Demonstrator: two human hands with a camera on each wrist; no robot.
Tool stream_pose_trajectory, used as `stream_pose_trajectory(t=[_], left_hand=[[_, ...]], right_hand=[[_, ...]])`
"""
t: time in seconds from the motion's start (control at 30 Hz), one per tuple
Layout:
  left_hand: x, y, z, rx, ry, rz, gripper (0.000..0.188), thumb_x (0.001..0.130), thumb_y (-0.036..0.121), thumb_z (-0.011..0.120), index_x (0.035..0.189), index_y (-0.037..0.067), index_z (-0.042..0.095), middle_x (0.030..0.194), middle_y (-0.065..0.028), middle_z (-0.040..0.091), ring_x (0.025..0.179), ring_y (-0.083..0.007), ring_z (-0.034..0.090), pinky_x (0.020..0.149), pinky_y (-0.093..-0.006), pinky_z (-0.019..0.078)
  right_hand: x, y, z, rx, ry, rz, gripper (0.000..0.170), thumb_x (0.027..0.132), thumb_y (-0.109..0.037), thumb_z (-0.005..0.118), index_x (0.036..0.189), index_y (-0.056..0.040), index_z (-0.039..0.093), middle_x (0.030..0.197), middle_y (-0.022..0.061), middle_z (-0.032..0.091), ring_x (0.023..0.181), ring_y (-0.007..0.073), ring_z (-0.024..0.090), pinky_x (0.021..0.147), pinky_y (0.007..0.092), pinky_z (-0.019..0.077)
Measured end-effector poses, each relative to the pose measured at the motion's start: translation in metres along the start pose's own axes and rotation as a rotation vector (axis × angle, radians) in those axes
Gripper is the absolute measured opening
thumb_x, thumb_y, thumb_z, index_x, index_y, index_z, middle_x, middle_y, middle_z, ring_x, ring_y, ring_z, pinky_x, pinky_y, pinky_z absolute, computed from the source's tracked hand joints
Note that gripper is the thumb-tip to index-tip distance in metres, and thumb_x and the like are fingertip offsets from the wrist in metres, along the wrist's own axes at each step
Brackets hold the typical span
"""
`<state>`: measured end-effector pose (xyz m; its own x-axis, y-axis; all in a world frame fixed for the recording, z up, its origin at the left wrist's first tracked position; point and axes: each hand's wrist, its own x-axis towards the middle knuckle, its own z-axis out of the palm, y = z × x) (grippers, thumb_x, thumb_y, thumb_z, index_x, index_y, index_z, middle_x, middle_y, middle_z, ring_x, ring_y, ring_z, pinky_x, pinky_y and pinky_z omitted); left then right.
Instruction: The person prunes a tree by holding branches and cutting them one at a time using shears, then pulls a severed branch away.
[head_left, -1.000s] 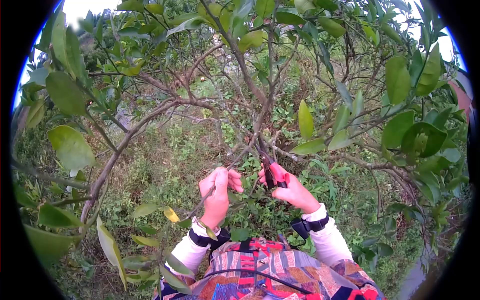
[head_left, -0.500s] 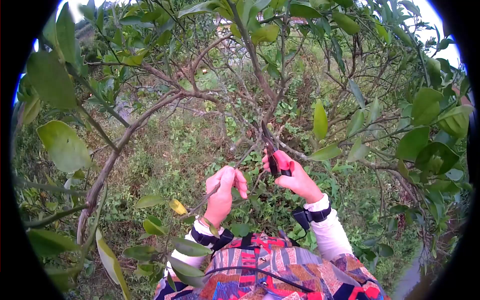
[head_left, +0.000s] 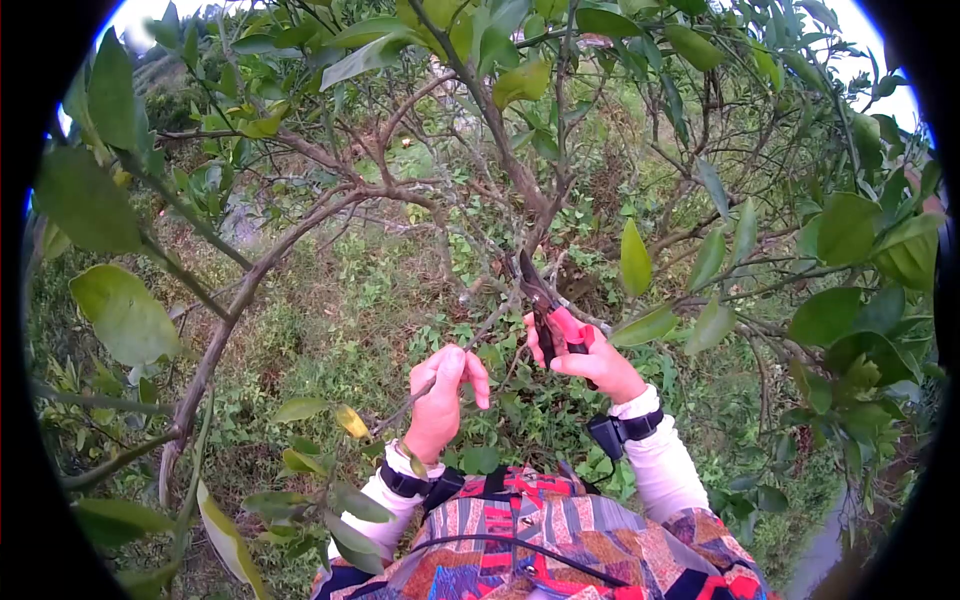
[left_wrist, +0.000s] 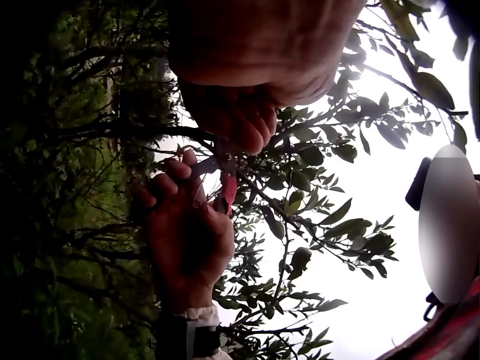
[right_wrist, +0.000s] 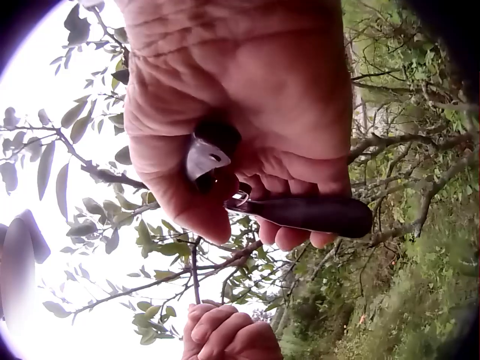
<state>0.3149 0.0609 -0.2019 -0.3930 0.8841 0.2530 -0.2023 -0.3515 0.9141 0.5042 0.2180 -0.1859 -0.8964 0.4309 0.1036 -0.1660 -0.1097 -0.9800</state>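
In the head view my left hand (head_left: pixel 435 408) pinches a thin bare branch (head_left: pixel 490 322) between thumb and fingers. This branch slants up to the right, towards a fork of the tree. My right hand (head_left: pixel 605 370) grips pruning shears (head_left: pixel 541 292) with red and black handles, their dark blades pointing up beside the branch's upper end. In the right wrist view a dark handle (right_wrist: pixel 315 216) lies across the fingers, and the left hand (right_wrist: pixel 229 334) appears below with the stem. The left wrist view shows the shears (left_wrist: pixel 229 184) in silhouette between both hands.
A thick curved branch (head_left: pixel 215 350) rises on the left, and leafy twigs (head_left: pixel 850 270) crowd the right. Large leaves (head_left: pixel 125 315) hang near the camera. Weeds and grass (head_left: pixel 320 300) cover the ground below. A patterned garment (head_left: pixel 520 540) spans the bottom.
The view has shifted, so both hands sit slightly further right in it. The shears now lean more to the left at their tips. The left hand keeps its hold on the branch.
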Motion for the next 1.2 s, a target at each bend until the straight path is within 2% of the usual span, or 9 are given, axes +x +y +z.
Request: stream_pose_trajectory(t=[0.3,0.4,0.5,0.6,0.7,0.87,1.07,1.13,1.2], left_hand=[[0.007,-0.008,-0.006,-0.120,-0.027,-0.017,0.043,0.104,0.036,0.048,0.080,0.002,0.056,0.062,-0.0098,0.058,0.048,-0.0181,0.053,0.050,-0.0313,0.0442],[0.012,-0.015,-0.012,-0.227,-0.020,-0.034,0.040,0.104,0.034,0.048,0.079,0.004,0.056,0.060,-0.0077,0.056,0.047,-0.0167,0.050,0.049,-0.0314,0.0400],[0.025,-0.026,-0.026,-0.468,0.052,-0.113,0.038,0.105,0.036,0.048,0.079,0.010,0.055,0.059,-0.0010,0.051,0.046,-0.0132,0.043,0.050,-0.0290,0.0348],[0.036,-0.059,-0.063,-0.710,0.272,-0.256,0.042,0.104,0.046,0.047,0.081,0.012,0.055,0.061,0.0013,0.047,0.050,-0.0119,0.040,0.053,-0.0278,0.0351],[0.019,-0.053,-0.060,-0.651,0.183,-0.289,0.047,0.103,0.053,0.043,0.086,0.011,0.056,0.063,0.0023,0.046,0.054,-0.0111,0.039,0.055,-0.0274,0.0351],[0.014,-0.047,-0.053,-0.477,0.096,-0.369,0.048,0.103,0.053,0.042,0.099,0.008,0.059,0.065,0.0012,0.052,0.056,-0.0122,0.044,0.058,-0.0275,0.0370],[0.013,-0.025,-0.025,-0.443,-0.091,-0.316,0.047,0.104,0.049,0.042,0.106,0.005,0.059,0.067,-0.0011,0.056,0.058,-0.0128,0.050,0.058,-0.0278,0.0393],[0.016,-0.014,-0.015,-0.201,-0.149,-0.222,0.049,0.103,0.051,0.043,0.106,0.004,0.058,0.066,-0.0014,0.057,0.059,-0.0130,0.052,0.057,-0.0278,0.0409],[0.018,-0.012,-0.014,-0.246,-0.321,-0.193,0.053,0.104,0.047,0.045,0.123,-0.001,0.056,0.082,-0.0069,0.064,0.067,-0.0128,0.059,0.060,-0.0242,0.0470]], right_hand=[[-0.014,0.008,0.005,0.141,0.056,0.011,0.058,0.087,-0.004,0.058,0.143,0.0005,0.042,0.122,0.0035,0.059,0.108,0.0125,0.057,0.097,0.0266,0.0445],[-0.016,0.011,0.001,-0.103,0.088,-0.004,0.055,0.089,-0.005,0.056,0.142,0.0013,0.043,0.126,0.0060,0.059,0.112,0.0139,0.057,0.099,0.0280,0.0443],[-0.017,0.014,-0.002,-0.235,0.151,-0.015,0.053,0.087,-0.001,0.057,0.138,0.0012,0.047,0.117,0.0051,0.061,0.106,0.0122,0.057,0.096,0.0274,0.0453],[-0.014,0.024,-0.009,0.056,0.137,0.035,0.049,0.084,0.002,0.057,0.133,-0.0005,0.052,0.107,0.0026,0.060,0.099,0.0096,0.056,0.091,0.0253,0.0446],[-0.016,0.025,-0.004,-0.292,0.104,-0.026,0.049,0.083,0.002,0.058,0.131,-0.0025,0.051,0.101,0.0003,0.058,0.090,0.0077,0.053,0.083,0.0235,0.0442],[-0.030,0.040,0.003,-0.261,0.043,0.152,0.052,0.079,0.001,0.059,0.130,-0.0041,0.052,0.100,-0.0009,0.057,0.084,0.0071,0.052,0.076,0.0225,0.0440],[-0.050,0.065,-0.017,-0.282,0.213,0.156,0.054,0.078,0.000,0.060,0.131,-0.0034,0.052,0.100,-0.0007,0.058,0.084,0.0078,0.052,0.080,0.0225,0.0443],[-0.057,0.063,-0.020,-0.318,0.273,0.190,0.054,0.077,-0.001,0.060,0.131,-0.0028,0.052,0.102,-0.0002,0.059,0.085,0.0076,0.052,0.082,0.0227,0.0445],[-0.062,0.064,-0.023,-0.309,0.282,0.192,0.054,0.078,-0.002,0.061,0.131,-0.0026,0.053,0.102,0.0001,0.059,0.088,0.0080,0.053,0.084,0.0238,0.0446]])
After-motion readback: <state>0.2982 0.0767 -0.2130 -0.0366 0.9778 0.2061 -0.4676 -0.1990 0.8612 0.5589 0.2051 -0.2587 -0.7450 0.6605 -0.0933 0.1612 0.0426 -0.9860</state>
